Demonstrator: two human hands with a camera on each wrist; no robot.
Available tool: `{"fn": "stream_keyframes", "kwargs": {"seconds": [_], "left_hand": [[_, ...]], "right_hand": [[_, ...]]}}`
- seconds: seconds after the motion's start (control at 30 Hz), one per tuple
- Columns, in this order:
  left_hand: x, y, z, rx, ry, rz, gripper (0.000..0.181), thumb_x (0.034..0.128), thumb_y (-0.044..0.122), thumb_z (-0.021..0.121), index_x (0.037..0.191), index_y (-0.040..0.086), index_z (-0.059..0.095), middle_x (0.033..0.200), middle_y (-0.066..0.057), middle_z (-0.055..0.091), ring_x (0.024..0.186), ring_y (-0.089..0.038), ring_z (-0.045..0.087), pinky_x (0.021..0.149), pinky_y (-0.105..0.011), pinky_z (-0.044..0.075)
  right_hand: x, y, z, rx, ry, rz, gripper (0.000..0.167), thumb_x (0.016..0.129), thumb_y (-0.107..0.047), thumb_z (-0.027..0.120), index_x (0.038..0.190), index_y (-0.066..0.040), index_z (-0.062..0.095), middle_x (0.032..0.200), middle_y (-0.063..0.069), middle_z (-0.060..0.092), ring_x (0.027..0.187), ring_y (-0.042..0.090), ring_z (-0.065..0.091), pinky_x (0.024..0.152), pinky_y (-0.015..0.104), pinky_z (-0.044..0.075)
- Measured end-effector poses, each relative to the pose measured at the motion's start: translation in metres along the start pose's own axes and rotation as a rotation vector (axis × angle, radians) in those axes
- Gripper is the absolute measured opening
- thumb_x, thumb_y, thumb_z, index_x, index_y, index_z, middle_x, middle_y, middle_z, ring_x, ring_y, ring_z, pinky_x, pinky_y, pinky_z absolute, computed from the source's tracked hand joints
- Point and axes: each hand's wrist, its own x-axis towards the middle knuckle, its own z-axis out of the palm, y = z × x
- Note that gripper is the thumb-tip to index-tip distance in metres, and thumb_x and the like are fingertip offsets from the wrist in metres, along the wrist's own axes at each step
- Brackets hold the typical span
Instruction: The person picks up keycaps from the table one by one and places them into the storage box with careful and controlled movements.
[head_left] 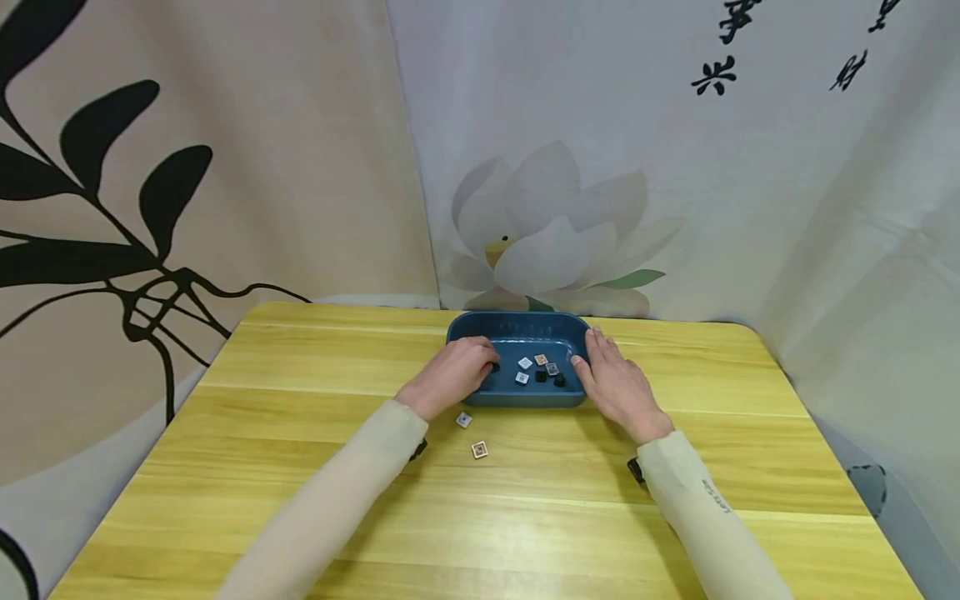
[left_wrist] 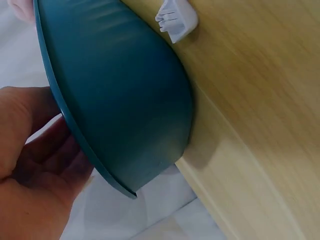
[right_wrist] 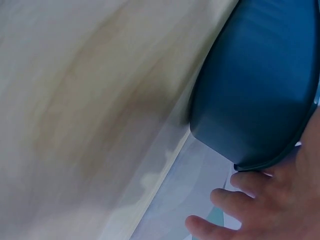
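Note:
A dark blue tray (head_left: 517,400) stands at the far side of the table. My left hand (head_left: 459,371) reaches over its left rim, fingers curled, with a small black keycap (head_left: 495,367) at the fingertips. In the left wrist view, the tray wall hides those fingertips. My right hand (head_left: 618,387) rests on the tray's right rim, its fingers mostly straight and the thumb over the inside. Inside the tray lie several small keycaps, among them a white keycap (head_left: 522,378) and a black keycap (head_left: 541,376).
Outside the tray, a white keycap (head_left: 464,419) and a beige-edged keycap (head_left: 480,450) lie on the wooden table (head_left: 570,517). Behind the table's far edge hangs a printed curtain (head_left: 337,167).

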Motion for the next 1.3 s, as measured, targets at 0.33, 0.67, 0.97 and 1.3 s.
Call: {"fn": "stream_keyframes", "kwargs": {"seconds": [0.33,0.67,0.97,1.3], "left_hand": [[0.014,0.003,0.000,-0.022,-0.162,-0.092,0.018,0.0986,0.008,0.071,0.114,0.007,0.081,0.112,-0.006,0.076,0.096,-0.017,0.069,0.089,-0.032,0.058],[0.023,0.006,0.004,-0.033,-0.241,-0.164,0.017,0.0995,0.009,0.070,0.112,0.011,0.082,0.113,-0.004,0.076,0.094,-0.018,0.066,0.091,-0.035,0.058],[0.026,0.005,0.006,0.012,-0.267,-0.141,0.017,0.0976,0.004,0.070,0.100,0.015,0.083,0.102,0.000,0.076,0.087,-0.015,0.065,0.086,-0.035,0.058],[0.029,0.005,0.007,0.074,-0.303,-0.143,0.016,0.0976,0.005,0.071,0.096,0.015,0.082,0.095,0.002,0.074,0.081,-0.015,0.062,0.079,-0.033,0.058]], "right_hand": [[-0.001,-0.002,0.000,0.003,0.009,-0.001,0.072,0.113,-0.046,0.031,0.162,0.005,0.019,0.170,0.023,0.015,0.153,0.045,0.022,0.116,0.066,0.029],[-0.001,-0.001,-0.002,-0.003,0.010,-0.003,0.074,0.112,-0.049,0.029,0.162,0.005,0.018,0.170,0.023,0.014,0.153,0.046,0.022,0.116,0.065,0.030],[0.000,-0.001,-0.001,-0.004,0.006,0.004,0.074,0.112,-0.049,0.030,0.162,0.005,0.017,0.170,0.023,0.014,0.153,0.046,0.022,0.116,0.065,0.029],[0.000,-0.001,0.000,-0.008,0.004,0.007,0.074,0.112,-0.048,0.031,0.162,0.005,0.018,0.170,0.023,0.014,0.153,0.045,0.021,0.116,0.065,0.030]]}}
